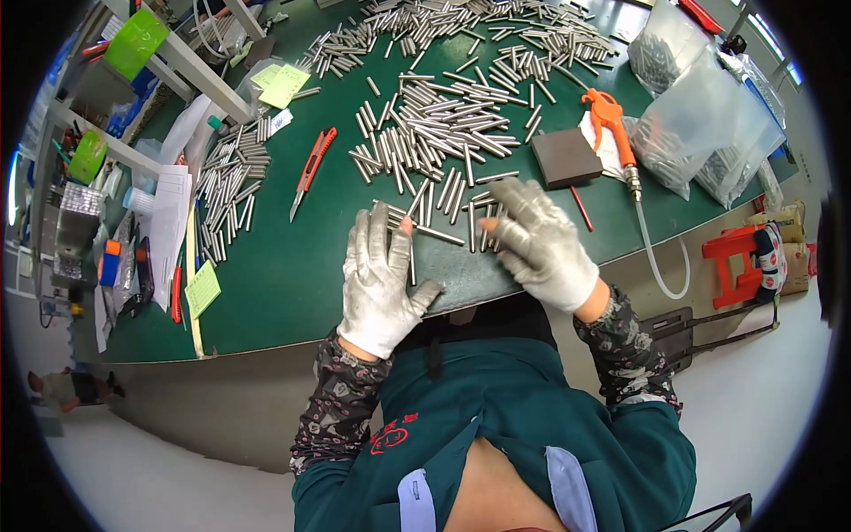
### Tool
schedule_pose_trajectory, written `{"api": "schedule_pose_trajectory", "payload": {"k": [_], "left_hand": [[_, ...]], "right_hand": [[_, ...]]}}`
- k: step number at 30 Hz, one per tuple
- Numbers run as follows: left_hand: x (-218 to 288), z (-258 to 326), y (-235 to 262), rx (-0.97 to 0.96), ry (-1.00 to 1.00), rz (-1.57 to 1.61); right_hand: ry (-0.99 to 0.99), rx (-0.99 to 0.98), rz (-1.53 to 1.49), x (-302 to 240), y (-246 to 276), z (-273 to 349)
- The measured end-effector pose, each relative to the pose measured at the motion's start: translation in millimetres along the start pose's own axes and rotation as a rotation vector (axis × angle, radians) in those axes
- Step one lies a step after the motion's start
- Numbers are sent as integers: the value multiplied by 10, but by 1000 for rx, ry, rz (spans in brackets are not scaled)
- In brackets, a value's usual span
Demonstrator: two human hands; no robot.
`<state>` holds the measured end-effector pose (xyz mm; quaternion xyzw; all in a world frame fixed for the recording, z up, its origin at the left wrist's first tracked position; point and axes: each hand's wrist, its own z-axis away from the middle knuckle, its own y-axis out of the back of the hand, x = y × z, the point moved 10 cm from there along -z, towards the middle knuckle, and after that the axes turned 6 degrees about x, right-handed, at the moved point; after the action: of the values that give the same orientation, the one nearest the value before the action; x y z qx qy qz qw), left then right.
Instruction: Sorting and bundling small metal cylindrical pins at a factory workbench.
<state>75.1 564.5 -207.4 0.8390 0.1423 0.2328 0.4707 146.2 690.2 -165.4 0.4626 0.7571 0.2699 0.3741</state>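
Resting near the tabletop's (292,284) front edge, at the centre of the frame, the loose metal rods (441,237) lie just ahead of my gloves. My left grip (377,284) is spread nearly flat, thumb held wide, fingertips at the nearest rods; I can't make out whether it has hold of one. My right grip (550,253) is half curled, its bare fingertip beside the short upright row, and whether anything is pinched there I can't say either.

I'd judge these rods stiff, hard to damage, light singly but weighty by the handful. Smooth and round, they should roll and slip against glove cloth, so I'd take each mid-length between thumb and bare fingertip.

Beyond them, a denser pile (452,115) fills the upper middle, with a dark block (567,160) and an orange air gun (605,115) to its right and a red utility knife (315,168) to its left.

My fingers hide some rod ends. The far heap (417,18) is cut off by the upper edge, and the cloudy plastic bag (674,133) at upper right blurs its contents.
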Motion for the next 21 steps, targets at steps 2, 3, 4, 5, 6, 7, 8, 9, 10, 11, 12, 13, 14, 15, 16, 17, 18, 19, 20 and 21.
{"api": "schedule_pose_trajectory", "payload": {"k": [2,3,4,5,6,7,8,9,10,11,12,13,14,15,16,17,18,19,20,21], "left_hand": [[114,2,-25,-33,1,-31],[210,-16,-30,-7,-30,-5],[308,-35,-104,-58,-61,7],[406,-63,-170,-110,-93,18],[435,-125,-272,-197,-90,-23],[444,-181,-310,-199,-93,-20],[451,-236,-319,-168,-103,-34],[453,-284,-320,-138,-113,-49],[441,-315,-344,-134,-113,-51],[450,-322,-351,-137,-113,-50],[462,-349,-328,-101,-114,-35],[471,-369,-298,-65,-115,-19],[492,-375,-298,-70,-134,2],[487,-377,-298,-73,-134,2],[518,-373,-321,-99,-170,12],[554,-362,-339,-124,-207,23],[556,-367,-325,-117,-204,46],[559,-364,-322,-116,-206,47],[564,-358,-328,-127,-207,62],[569,-348,-332,-137,-207,77]], "right_hand": [[-176,98,87,175,183,73],[-182,95,92,182,182,113],[-193,57,181,216,124,170],[-203,19,269,249,67,229],[-166,47,292,214,47,242],[-170,46,294,222,34,246],[-164,22,211,221,-8,246],[-159,-2,128,215,-44,244],[-151,-2,95,211,-56,235],[-155,-3,94,217,-59,242],[-172,17,50,245,-47,247],[-190,37,6,272,-35,249],[-193,37,7,291,-33,243],[-183,34,1,287,-32,232],[-173,31,-4,278,-30,223],[-175,31,-4,274,-25,215],[-167,22,-16,267,-33,200],[-159,14,-28,260,-38,192],[-160,15,-24,266,-37,197],[-128,16,6,238,-41,204]]}}
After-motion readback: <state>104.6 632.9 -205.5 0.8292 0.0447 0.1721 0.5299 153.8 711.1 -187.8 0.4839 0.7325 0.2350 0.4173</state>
